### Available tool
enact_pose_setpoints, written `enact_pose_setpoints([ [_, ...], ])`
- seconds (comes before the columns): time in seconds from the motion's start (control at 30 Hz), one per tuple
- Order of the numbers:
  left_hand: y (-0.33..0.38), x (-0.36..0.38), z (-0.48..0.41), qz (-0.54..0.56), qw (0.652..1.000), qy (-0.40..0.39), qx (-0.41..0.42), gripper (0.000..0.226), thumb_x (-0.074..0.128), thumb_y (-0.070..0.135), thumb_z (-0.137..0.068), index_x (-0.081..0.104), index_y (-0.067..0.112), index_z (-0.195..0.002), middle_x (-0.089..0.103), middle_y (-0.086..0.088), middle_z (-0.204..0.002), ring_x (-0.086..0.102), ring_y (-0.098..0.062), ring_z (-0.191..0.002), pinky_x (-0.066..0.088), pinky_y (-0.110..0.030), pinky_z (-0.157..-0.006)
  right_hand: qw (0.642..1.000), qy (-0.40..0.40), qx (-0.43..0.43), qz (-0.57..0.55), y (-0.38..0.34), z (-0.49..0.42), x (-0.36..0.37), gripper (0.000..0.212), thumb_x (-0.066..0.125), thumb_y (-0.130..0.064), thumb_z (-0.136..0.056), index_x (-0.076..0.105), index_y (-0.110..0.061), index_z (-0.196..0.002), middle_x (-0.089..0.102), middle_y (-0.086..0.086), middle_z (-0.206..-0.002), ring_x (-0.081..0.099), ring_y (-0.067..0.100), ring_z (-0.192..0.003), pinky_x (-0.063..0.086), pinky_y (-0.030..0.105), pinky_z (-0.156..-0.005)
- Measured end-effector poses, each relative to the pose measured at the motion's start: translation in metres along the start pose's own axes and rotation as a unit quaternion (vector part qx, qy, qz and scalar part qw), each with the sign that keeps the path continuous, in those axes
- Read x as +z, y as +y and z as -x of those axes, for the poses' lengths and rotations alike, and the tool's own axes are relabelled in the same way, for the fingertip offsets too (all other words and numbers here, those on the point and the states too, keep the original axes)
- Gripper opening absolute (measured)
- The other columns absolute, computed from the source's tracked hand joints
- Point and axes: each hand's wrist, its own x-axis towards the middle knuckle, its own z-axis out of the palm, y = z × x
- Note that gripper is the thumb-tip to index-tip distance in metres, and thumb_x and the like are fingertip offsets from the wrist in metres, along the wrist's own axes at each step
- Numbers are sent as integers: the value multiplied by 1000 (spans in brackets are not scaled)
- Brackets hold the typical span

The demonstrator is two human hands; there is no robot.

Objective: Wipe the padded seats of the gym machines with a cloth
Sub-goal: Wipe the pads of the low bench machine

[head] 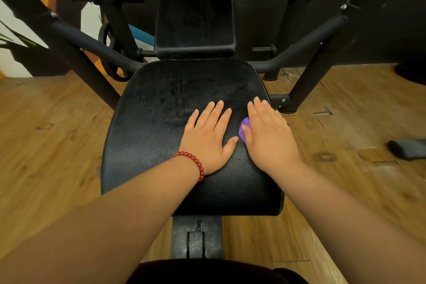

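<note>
My left hand (208,138) lies flat on the black padded seat (156,131), fingers straight and spread. Just beside it, my right hand (268,138) presses the purple cloth (244,127) flat against the seat. Beyond rises the backrest (194,23).
</note>
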Motion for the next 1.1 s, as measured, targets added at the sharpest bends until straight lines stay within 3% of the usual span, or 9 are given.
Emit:
enact_pose_setpoints([
  [0.1,-2,-4,-2,10,1000,-5,8,81,3,61,-84,14,22,-155,7,0,-163,2,-18,-149,-1,-41,-118,1000,-15,15,13,-5,16,-2,59,26,-38,-104,10,-12,-155,7,5,-163,3,19,-150,0,31,-118],
  [0.3,-12,-11,-14,-21,999,9,47,75,25,58,-89,39,11,-146,41,-9,-149,35,-26,-138,15,-50,-116,999,-28,20,18,-5,-31,-13,58,24,-37,-105,9,-12,-155,5,5,-163,4,18,-150,6,33,-120],
  [0.53,-18,-19,-35,-6,996,-35,77,82,9,58,-87,12,11,-154,8,-7,-162,3,-22,-150,-3,-37,-118,1000,-28,12,10,0,-45,-10,56,27,-34,-104,18,-9,-153,15,8,-161,13,21,-149,9,34,-119],
  [0.63,-18,-23,-43,13,996,-40,75,80,10,57,-88,12,12,-154,7,-7,-162,1,-21,-150,-4,-37,-118,1000,-9,20,12,-2,-27,-5,57,27,-35,-100,35,-4,-147,33,12,-154,31,25,-143,20,38,-115],
  [0.8,-22,-34,-57,29,995,-60,73,72,26,50,-97,3,14,-155,-3,-4,-163,-7,-18,-149,-9,-33,-117,999,-19,43,15,-7,-9,-7,55,35,-32,-98,38,-5,-145,38,11,-152,34,25,-141,20,37,-114],
  [0.9,-26,-40,-74,20,994,-77,79,71,30,46,-99,0,15,-155,-7,-4,-163,-11,-18,-149,-11,-33,-116,998,-43,46,27,-5,-19,-10,56,40,-32,-98,34,-7,-148,33,9,-155,29,22,-144,14,34,-115],
  [1.03,-32,-41,-95,21,991,-94,95,68,30,43,-99,2,15,-155,-6,-5,-163,-10,-18,-149,-10,-33,-117,998,-56,43,-6,-2,-65,-21,59,29,-35,-104,8,-14,-155,2,1,-163,-1,14,-149,-8,26,-113],
  [1.1,-35,-37,-101,20,991,-86,102,67,27,45,-98,7,15,-155,-1,-6,-163,-7,-20,-149,-9,-33,-118,997,-61,37,-13,3,-79,-22,58,30,-34,-104,9,-14,-154,2,0,-163,0,13,-149,-6,25,-113],
])
